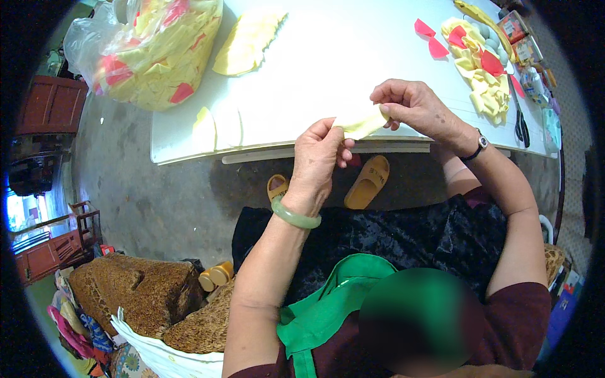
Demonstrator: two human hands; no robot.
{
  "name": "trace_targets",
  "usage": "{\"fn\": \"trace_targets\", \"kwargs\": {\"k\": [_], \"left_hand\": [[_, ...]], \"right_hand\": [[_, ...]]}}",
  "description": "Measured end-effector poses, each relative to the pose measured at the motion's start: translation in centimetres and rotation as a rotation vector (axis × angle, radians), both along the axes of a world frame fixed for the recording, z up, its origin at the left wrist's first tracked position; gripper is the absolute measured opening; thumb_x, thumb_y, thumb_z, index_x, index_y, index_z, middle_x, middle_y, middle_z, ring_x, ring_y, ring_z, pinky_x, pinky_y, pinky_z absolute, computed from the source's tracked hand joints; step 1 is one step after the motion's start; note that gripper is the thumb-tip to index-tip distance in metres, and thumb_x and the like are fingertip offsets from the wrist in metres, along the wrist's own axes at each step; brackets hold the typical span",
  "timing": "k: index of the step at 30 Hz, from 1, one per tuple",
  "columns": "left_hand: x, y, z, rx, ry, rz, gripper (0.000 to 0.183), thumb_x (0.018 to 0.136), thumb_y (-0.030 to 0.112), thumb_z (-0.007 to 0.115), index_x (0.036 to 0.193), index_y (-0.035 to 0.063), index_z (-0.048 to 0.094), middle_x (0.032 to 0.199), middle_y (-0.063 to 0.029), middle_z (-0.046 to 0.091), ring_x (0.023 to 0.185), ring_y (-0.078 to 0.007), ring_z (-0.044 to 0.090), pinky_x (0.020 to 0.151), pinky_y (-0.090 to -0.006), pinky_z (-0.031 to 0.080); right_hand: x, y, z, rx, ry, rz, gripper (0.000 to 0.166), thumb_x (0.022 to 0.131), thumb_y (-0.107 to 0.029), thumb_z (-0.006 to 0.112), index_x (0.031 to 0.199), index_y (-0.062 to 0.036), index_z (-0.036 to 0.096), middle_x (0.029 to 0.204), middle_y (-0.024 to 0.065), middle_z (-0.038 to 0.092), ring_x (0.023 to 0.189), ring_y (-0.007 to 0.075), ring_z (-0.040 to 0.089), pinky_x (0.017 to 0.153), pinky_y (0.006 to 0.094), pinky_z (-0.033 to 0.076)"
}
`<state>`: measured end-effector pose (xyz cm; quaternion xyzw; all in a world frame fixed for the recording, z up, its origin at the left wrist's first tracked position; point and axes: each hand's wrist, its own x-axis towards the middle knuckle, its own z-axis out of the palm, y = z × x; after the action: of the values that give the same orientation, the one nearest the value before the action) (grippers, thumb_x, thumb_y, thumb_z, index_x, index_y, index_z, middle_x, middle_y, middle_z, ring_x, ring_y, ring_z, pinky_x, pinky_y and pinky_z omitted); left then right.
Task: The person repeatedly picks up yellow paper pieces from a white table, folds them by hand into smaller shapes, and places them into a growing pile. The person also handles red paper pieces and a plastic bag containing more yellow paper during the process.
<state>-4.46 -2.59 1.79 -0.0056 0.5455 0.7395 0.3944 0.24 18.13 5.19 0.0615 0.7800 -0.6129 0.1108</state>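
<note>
Between my two hands, over the front edge of the white table, a small pale yellow fabric piece is stretched. My left hand pinches its left end between thumb and fingers. Its right end is gripped by my right hand. A yellow fabric piece lies near the table's left corner. Farther back is a row of overlapping yellow pieces. Red pieces lie at the right, beside a heap of yellow strips and red pieces.
A clear plastic bag full of yellow and red fabric stands at the table's left. Black-handled scissors lie at the right, near a banana and small boxes. Yellow slippers are on the floor under the table edge.
</note>
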Motion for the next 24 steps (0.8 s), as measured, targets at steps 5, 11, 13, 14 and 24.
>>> {"fn": "trace_targets", "kwargs": {"k": [5, 11, 13, 14, 24], "left_hand": [[0.0, -0.3, 0.0, -0.062, -0.018, 0.005, 0.017, 0.089, 0.012, 0.053, 0.102, 0.0029, 0.057, 0.068, -0.0015, 0.059, 0.053, -0.0055, 0.052, 0.046, -0.0172, 0.042], [-0.2, -1.6, 0.0, -0.074, 0.031, 0.058, 0.014, 0.087, 0.010, 0.055, 0.098, 0.0025, 0.060, 0.065, 0.0008, 0.057, 0.051, -0.0053, 0.049, 0.047, -0.0180, 0.040], [-0.4, -2.2, -0.5, -0.069, 0.159, 0.146, 0.013, 0.086, 0.007, 0.056, 0.096, 0.0023, 0.062, 0.067, 0.0017, 0.056, 0.053, -0.0050, 0.048, 0.049, -0.0177, 0.039], [-0.6, -2.6, -0.9, -0.068, 0.224, 0.190, 0.012, 0.085, 0.006, 0.057, 0.095, 0.0021, 0.062, 0.068, 0.0021, 0.056, 0.055, -0.0049, 0.048, 0.050, -0.0176, 0.039], [-3.4, -5.3, -2.6, -0.481, 1.316, 0.373, 0.018, 0.074, -0.006, 0.059, 0.086, 0.0072, 0.065, 0.083, -0.0045, 0.054, 0.067, -0.0145, 0.052, 0.059, -0.0236, 0.042]], "right_hand": [[-0.3, -0.2, -1.3, 0.123, 0.144, 0.030, 0.023, 0.084, -0.012, 0.055, 0.103, 0.0012, 0.057, 0.081, 0.0026, 0.060, 0.070, 0.0100, 0.057, 0.063, 0.0258, 0.049], [-1.8, -1.2, -0.4, 0.515, 0.291, 0.173, 0.022, 0.085, -0.005, 0.057, 0.106, -0.0010, 0.056, 0.086, 0.0039, 0.060, 0.074, 0.0101, 0.057, 0.067, 0.0239, 0.049], [-3.2, -1.9, -0.2, 0.576, 0.393, 0.210, 0.022, 0.084, -0.004, 0.057, 0.105, -0.0016, 0.057, 0.086, 0.0055, 0.060, 0.073, 0.0117, 0.057, 0.067, 0.0246, 0.050], [-4.0, -2.3, -0.1, 0.605, 0.445, 0.229, 0.022, 0.083, -0.004, 0.058, 0.104, -0.0020, 0.057, 0.086, 0.0064, 0.060, 0.073, 0.0124, 0.058, 0.067, 0.0250, 0.050], [-10.5, -5.4, -2.4, 0.951, 0.855, 0.400, 0.014, 0.076, -0.001, 0.061, 0.087, -0.0080, 0.057, 0.093, 0.0044, 0.057, 0.086, 0.0207, 0.060, 0.072, 0.0303, 0.052]]}}
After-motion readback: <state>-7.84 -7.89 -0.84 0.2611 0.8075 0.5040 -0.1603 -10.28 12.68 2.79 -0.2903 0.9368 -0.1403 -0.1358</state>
